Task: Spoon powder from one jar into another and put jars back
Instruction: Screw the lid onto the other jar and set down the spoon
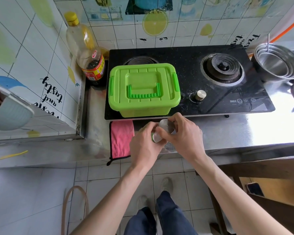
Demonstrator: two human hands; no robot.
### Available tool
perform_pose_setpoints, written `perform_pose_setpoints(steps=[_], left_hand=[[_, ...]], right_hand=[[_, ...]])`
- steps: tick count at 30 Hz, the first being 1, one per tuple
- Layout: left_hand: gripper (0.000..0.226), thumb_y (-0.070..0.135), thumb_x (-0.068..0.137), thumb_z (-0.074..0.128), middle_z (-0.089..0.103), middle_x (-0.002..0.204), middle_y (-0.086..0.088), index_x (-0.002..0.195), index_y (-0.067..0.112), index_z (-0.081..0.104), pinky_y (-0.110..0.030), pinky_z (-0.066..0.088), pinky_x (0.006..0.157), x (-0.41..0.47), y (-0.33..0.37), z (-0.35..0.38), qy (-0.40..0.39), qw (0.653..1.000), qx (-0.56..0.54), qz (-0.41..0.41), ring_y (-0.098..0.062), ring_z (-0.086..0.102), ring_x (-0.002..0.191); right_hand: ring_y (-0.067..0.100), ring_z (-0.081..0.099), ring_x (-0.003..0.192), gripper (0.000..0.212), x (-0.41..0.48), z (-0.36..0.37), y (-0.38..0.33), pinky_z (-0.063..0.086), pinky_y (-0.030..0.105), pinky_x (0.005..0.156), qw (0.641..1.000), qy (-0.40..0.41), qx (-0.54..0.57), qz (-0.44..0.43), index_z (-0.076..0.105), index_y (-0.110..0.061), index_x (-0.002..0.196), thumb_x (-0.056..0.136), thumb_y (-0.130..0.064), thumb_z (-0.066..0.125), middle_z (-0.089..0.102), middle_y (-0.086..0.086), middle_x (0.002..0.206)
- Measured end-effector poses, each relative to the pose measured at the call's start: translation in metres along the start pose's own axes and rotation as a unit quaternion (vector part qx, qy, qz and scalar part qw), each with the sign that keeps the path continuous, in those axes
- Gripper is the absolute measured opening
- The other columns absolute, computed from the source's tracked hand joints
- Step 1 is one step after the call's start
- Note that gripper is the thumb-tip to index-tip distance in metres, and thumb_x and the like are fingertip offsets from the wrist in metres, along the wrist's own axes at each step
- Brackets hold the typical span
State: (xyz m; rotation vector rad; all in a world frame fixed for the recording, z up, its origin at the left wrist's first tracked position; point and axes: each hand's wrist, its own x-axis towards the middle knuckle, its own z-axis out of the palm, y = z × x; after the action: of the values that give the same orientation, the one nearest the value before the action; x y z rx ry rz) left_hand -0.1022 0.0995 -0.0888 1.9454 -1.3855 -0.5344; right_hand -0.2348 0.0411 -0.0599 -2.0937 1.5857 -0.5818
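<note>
Both hands meet over the front edge of the steel surface (pixel 244 131), just in front of the stove (pixel 210 102). The left hand (pixel 143 145) is curled round the lower part of a small jar (pixel 160 133), and the right hand (pixel 183 136) grips its pale upper end. The jar is held tilted between them, clear of the surface. The fingers cover most of it, so it may be a lid that the right hand is turning, but that cannot be made out. No spoon, loose powder or second jar is in sight. The green box (pixel 143 89) sits on the stove with its lid closed, and a pink cloth (pixel 121 138) lies just left of the hands. By this, the work stands at a lid step, opening or closing. Whether any spooning is done cannot be judged, and putting the jars back is still left.
</note>
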Motion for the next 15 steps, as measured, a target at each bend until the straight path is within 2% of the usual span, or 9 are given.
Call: perform_pose_setpoints(steps=[5, 7, 12, 15], left_hand=[[0.038, 0.039, 0.076, 0.087, 0.069, 0.090, 0.019, 0.106, 0.034, 0.063, -0.021, 0.043, 0.054, -0.005, -0.005, 0.006, -0.016, 1.000, -0.008, -0.023, -0.002, 0.062, 0.073], [0.039, 0.039, 0.076, 0.086, 0.069, 0.089, 0.020, 0.107, 0.035, 0.063, -0.023, 0.046, 0.054, -0.006, -0.005, 0.007, -0.024, 0.999, -0.017, -0.024, -0.002, 0.063, 0.074], [0.038, 0.041, 0.076, 0.077, 0.071, 0.090, 0.020, 0.111, 0.036, 0.064, -0.034, 0.056, 0.062, -0.005, -0.005, 0.009, -0.049, 0.998, -0.027, -0.021, -0.005, 0.067, 0.075], [0.055, 0.038, 0.079, 0.084, 0.069, 0.106, 0.024, 0.130, 0.037, 0.062, -0.030, 0.057, 0.069, -0.005, -0.005, 0.013, -0.099, 0.995, -0.010, -0.008, -0.007, 0.066, 0.075]], right_hand=[[0.012, 0.065, 0.077, 0.048, -0.006, 0.003, 0.004, 0.055, 0.035, 0.067, 0.999, -0.046, -0.016, 0.004, 0.047, -0.033, 0.097, 0.079, -0.074, 0.064, 0.064, -0.015, 0.094], [0.016, 0.066, 0.080, 0.050, -0.008, 0.002, 0.007, 0.054, 0.036, 0.069, 0.997, -0.071, -0.015, 0.005, 0.046, -0.034, 0.103, 0.079, -0.075, 0.063, 0.064, -0.015, 0.100], [0.016, 0.066, 0.077, 0.048, -0.012, -0.002, 0.021, 0.054, 0.036, 0.067, 0.994, -0.107, -0.023, 0.002, 0.045, -0.035, 0.100, 0.076, -0.073, 0.064, 0.066, -0.015, 0.092], [0.016, 0.067, 0.079, 0.054, -0.009, -0.004, 0.035, 0.053, 0.035, 0.068, 0.992, -0.118, -0.028, 0.035, 0.048, -0.034, 0.100, 0.072, -0.078, 0.062, 0.068, -0.014, 0.091]])
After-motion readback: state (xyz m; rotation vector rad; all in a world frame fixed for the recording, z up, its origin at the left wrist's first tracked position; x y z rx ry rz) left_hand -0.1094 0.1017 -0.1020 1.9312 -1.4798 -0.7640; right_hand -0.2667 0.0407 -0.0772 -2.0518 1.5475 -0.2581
